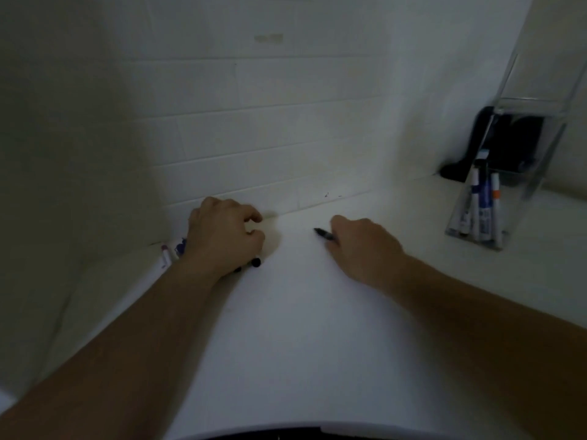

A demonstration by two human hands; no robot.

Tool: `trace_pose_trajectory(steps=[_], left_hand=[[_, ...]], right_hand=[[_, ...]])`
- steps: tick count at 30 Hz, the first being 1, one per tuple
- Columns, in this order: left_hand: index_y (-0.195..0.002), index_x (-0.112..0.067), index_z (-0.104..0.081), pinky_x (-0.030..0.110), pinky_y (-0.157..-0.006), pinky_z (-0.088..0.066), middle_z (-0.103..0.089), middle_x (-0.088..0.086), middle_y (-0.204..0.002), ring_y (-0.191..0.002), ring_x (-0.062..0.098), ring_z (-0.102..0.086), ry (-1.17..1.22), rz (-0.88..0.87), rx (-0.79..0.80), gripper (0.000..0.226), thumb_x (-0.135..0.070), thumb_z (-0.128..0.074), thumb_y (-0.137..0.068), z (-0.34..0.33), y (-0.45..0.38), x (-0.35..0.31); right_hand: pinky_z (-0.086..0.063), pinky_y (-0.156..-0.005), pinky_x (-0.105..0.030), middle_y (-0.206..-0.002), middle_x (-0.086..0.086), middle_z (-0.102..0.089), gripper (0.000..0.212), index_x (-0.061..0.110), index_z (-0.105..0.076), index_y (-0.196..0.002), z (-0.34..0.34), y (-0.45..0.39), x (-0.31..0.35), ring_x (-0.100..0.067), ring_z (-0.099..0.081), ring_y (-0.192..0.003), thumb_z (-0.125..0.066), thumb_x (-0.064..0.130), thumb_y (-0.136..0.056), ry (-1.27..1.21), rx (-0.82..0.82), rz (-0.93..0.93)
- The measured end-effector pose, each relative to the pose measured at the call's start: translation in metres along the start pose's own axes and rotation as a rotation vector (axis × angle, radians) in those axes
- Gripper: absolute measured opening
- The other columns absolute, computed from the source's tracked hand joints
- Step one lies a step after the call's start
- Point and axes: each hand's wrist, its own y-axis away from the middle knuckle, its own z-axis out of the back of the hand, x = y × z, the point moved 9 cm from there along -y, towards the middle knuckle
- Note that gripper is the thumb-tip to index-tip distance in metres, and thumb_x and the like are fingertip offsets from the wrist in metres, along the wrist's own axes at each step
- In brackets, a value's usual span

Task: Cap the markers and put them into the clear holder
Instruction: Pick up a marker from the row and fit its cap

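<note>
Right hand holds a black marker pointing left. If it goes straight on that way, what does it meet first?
Bare white counter first, then probably the left hand, which rests curled over small black caps by the white tiled wall. The right hand and its black marker aim roughly there; depth is unclear.

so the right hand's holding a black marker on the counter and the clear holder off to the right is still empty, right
Not quite. The clear holder is not empty: the head view shows several markers standing in it. The rest holds: the right hand grips a black marker low over the white counter, and the holder stands to the right.
</note>
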Motion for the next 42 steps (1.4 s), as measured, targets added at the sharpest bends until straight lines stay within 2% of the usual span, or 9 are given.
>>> trace_pose_trajectory(steps=[5, 9, 16, 20, 25, 29, 31, 34, 42], left_hand=[[-0.119, -0.046, -0.059, 0.046, -0.101, -0.026, -0.057, -0.008, -0.132, -0.125, 0.027, -0.035, -0.040, 0.011, 0.128, 0.054, -0.054, -0.043, -0.068, -0.014, 0.002, -0.005], [-0.118, -0.048, -0.057, 0.046, -0.101, -0.025, -0.055, -0.007, -0.134, -0.126, 0.026, -0.034, -0.106, 0.013, 0.173, 0.050, -0.054, -0.044, -0.070, -0.018, -0.003, -0.004], [-0.114, -0.047, -0.058, 0.044, -0.093, -0.027, -0.058, -0.015, -0.099, -0.117, 0.025, -0.042, -0.104, 0.035, 0.195, 0.044, -0.053, -0.047, -0.072, -0.021, -0.008, -0.003], [-0.118, -0.044, -0.063, 0.042, -0.098, -0.035, -0.063, -0.006, -0.108, -0.114, 0.027, -0.050, 0.012, -0.020, 0.008, 0.044, -0.058, -0.045, -0.080, -0.005, -0.011, -0.015], [-0.107, -0.037, -0.068, 0.007, -0.080, -0.035, -0.056, -0.012, -0.103, -0.096, -0.002, -0.052, 0.359, -0.178, -0.019, 0.016, -0.040, -0.054, -0.098, 0.003, 0.006, -0.065], [-0.101, -0.037, -0.067, 0.020, -0.082, -0.048, -0.068, -0.018, -0.095, -0.091, 0.000, -0.063, 0.541, -0.163, -0.004, 0.014, -0.025, -0.066, -0.094, -0.001, 0.016, -0.079], [-0.101, -0.039, -0.067, 0.015, -0.082, -0.048, -0.069, -0.025, -0.093, -0.090, -0.004, -0.064, 0.612, -0.142, -0.009, 0.022, -0.019, -0.068, -0.092, -0.003, 0.016, -0.075], [-0.102, -0.041, -0.067, 0.010, -0.080, -0.045, -0.068, -0.029, -0.091, -0.086, -0.009, -0.062, 0.604, -0.151, -0.013, 0.027, -0.016, -0.069, -0.091, -0.002, 0.016, -0.076], [-0.109, -0.036, -0.072, 0.024, -0.088, -0.048, -0.070, -0.019, -0.099, -0.093, 0.004, -0.062, 0.458, -0.254, -0.038, 0.025, -0.023, -0.075, -0.087, 0.001, 0.017, -0.086]], right_hand=[[-0.041, -0.053, -0.031, -0.072, -0.003, -0.059, 0.019, 0.025, -0.039, -0.095, 0.019, 0.021, -0.059, -0.023, -0.056, -0.061, -0.051, 0.038, -0.099, -0.288, -0.135, -0.120], [-0.046, -0.056, -0.033, -0.070, -0.003, -0.060, 0.016, 0.023, -0.044, -0.094, 0.023, 0.022, -0.074, -0.023, -0.056, -0.061, -0.054, 0.036, -0.098, -0.522, -0.152, -0.188], [-0.044, -0.056, -0.035, -0.067, -0.004, -0.060, 0.014, 0.026, -0.044, -0.094, 0.017, 0.017, -0.079, -0.020, -0.051, -0.058, -0.054, 0.035, -0.097, -0.638, -0.118, -0.168], [-0.042, -0.056, -0.035, -0.059, 0.003, -0.053, 0.015, 0.028, -0.043, -0.099, 0.016, 0.017, -0.079, -0.016, -0.048, -0.054, -0.054, 0.038, -0.098, -0.655, -0.137, -0.133], [-0.033, -0.052, -0.028, -0.061, 0.004, -0.050, 0.015, 0.035, -0.050, -0.115, 0.021, 0.016, -0.070, -0.009, -0.045, -0.052, -0.051, 0.042, -0.101, -0.640, -0.172, -0.033], [-0.044, -0.067, -0.020, -0.086, 0.011, -0.066, 0.023, 0.032, -0.061, -0.123, 0.032, 0.019, -0.053, -0.006, -0.058, -0.074, -0.055, 0.032, -0.101, -0.577, -0.233, 0.099], [-0.045, -0.079, -0.020, -0.102, 0.013, -0.069, 0.024, 0.032, -0.064, -0.122, 0.034, 0.019, -0.044, -0.009, -0.061, -0.091, -0.057, 0.030, -0.099, -0.525, -0.241, 0.164], [-0.047, -0.079, -0.030, -0.095, 0.009, -0.067, 0.019, 0.037, -0.063, -0.116, 0.031, 0.019, -0.034, -0.011, -0.058, -0.088, -0.056, 0.033, -0.099, -0.463, -0.217, 0.220], [-0.048, -0.069, -0.035, -0.082, 0.009, -0.056, 0.017, 0.041, -0.061, -0.113, 0.025, 0.024, -0.030, -0.010, -0.053, -0.077, -0.050, 0.041, -0.100, -0.344, -0.174, 0.254]])
